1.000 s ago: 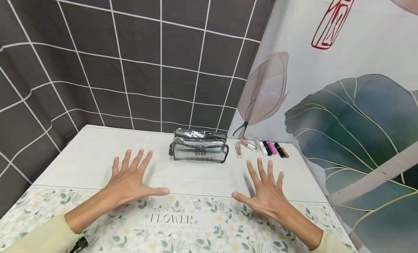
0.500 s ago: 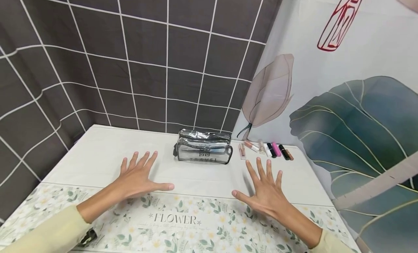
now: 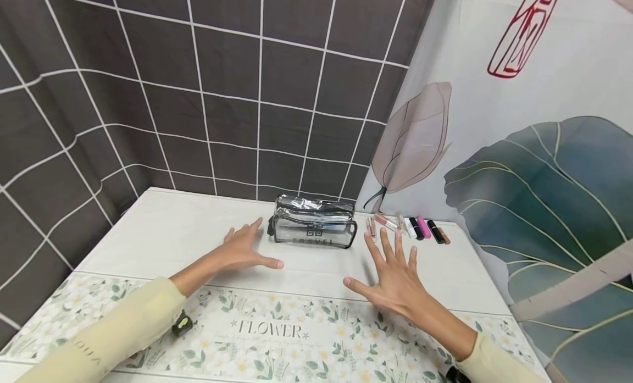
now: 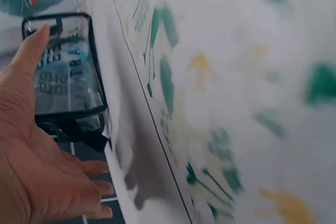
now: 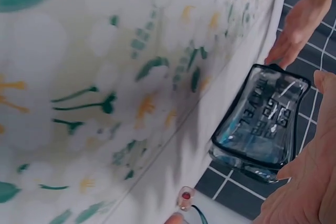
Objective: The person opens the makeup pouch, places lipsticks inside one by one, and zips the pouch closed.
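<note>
A clear travel pouch (image 3: 316, 230) with black trim and the printed word TRAVEL stands upright toward the back of the table. My left hand (image 3: 240, 252) hovers just left of it, fingers extended and thumb spread, holding nothing. To the front right of the pouch, my right hand (image 3: 395, 281) is spread wide over the table, also holding nothing. In the left wrist view, the pouch (image 4: 68, 72) appears beyond my left thumb. The right wrist view has the pouch (image 5: 262, 119) between my left hand (image 5: 299, 30) and my right hand (image 5: 310, 177), partly hidden by the right.
Right of the pouch lie several small lip cosmetics, among them a pink tube (image 3: 423, 227), a black tube (image 3: 436, 232) and a clear one (image 3: 386, 222). A floral mat (image 3: 277, 350) covers the table's front. Dark checked cloth (image 3: 222, 125) hangs behind.
My left hand has moved right, nearer the pouch, and turned more edge-on. The right hand has shifted slightly left. The pouch stays put on the table while the head view shifts slightly.
</note>
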Demonstrator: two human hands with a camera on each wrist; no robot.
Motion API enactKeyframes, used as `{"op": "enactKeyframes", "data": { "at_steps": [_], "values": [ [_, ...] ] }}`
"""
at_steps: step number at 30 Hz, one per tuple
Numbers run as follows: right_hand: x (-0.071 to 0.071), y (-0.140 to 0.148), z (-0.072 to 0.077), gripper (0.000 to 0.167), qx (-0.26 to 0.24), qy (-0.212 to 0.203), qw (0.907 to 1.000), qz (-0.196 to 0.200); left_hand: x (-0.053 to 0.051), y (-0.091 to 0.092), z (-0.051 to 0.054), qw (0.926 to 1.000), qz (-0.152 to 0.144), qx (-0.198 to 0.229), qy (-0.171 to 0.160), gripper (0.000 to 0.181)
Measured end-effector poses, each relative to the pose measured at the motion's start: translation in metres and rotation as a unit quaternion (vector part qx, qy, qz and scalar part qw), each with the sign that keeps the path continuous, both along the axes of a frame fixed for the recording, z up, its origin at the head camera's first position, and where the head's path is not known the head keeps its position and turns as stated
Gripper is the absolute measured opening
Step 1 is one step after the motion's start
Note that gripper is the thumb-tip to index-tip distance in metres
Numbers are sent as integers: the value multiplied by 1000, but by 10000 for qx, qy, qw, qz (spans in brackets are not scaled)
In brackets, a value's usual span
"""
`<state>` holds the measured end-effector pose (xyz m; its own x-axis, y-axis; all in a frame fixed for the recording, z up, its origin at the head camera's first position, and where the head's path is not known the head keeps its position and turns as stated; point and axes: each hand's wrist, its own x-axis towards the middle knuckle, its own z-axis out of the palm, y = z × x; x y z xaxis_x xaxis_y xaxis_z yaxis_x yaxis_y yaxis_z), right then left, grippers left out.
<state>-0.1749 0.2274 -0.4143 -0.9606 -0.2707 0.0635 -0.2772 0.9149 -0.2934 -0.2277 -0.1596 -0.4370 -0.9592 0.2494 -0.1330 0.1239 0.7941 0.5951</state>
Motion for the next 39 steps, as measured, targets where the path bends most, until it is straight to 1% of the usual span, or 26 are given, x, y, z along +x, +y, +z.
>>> {"op": "enactKeyframes", "data": {
  "at_steps": [4, 7, 9, 11, 12, 14, 16, 17, 18, 21, 23, 25, 27, 29, 32, 34, 36, 39],
  "values": [
    [-7, -6, 3, 116, -13, 101, 9999, 44, -25, 2, -19, 9988, 118, 469, 33, 163],
    [-14, -10, 6, 114, -18, 228, 9997, 104, -46, 2, -39, 9971, 251, 714, 56, 167],
    [-20, -13, 8, 111, -30, 355, 9992, 167, -55, 3, -46, 9970, 248, 735, 70, 168],
    [-27, -16, 11, 106, -67, 466, 9986, 241, -60, 5, -49, 9963, 255, 806, 152, 165],
    [-31, -18, 13, 103, -78, 516, 9982, 288, -59, 6, -45, 9964, 203, 803, 201, 160],
    [-40, -23, 16, 97, -138, 657, 9969, 406, -52, 10, -33, 9961, 159, 828, 268, 149],
    [-49, -28, 19, 92, -191, 733, 9958, 514, -47, 13, -26, 9954, 125, 894, 322, 135],
    [-53, -30, 21, 89, -234, 760, 9952, 573, -47, 13, -25, 9956, 92, 864, 355, 128],
    [-58, -32, 22, 87, -282, 776, 9945, 637, -47, 13, -24, 9957, 56, 842, 394, 121],
    [-68, -37, 24, 80, -446, 740, 9931, 790, -53, 10, -34, 9952, -13, 819, 544, 104],
    [-73, -40, 24, 76, -514, 674, 9927, 855, -55, 8, -39, 9953, -65, 740, 624, 97],
    [-77, -42, 22, 71, -531, 613, 9931, 850, -56, 8, -41, 9951, -117, 724, 659, 94],
    [-78, -44, 20, 68, -539, 610, 9935, 794, -56, 10, -41, 9955, -145, 716, 596, 94],
    [-79, -46, 18, 66, -574, 684, 9933, 736, -56, 11, -38, 9962, -171, 666, 533, 95],
    [-81, -50, 16, 63, -710, 896, 9911, 678, -54, 11, -30, 9971, -217, 576, 444, 96],
    [-82, -52, 15, 62, -852, 968, 9895, 656, -53, 10, -26, 9974, -268, 488, 461, 95],
    [-83, -56, 14, 61, -1030, 929, 9884, 619, -53, 7, -24, 9975, -298, 400, 494, 93],
    [-84, -61, 12, 61, -1233, 808, 9877, 532, -53, 3, -24, 9978, -304, 311, 506, 91]
  ]
}}
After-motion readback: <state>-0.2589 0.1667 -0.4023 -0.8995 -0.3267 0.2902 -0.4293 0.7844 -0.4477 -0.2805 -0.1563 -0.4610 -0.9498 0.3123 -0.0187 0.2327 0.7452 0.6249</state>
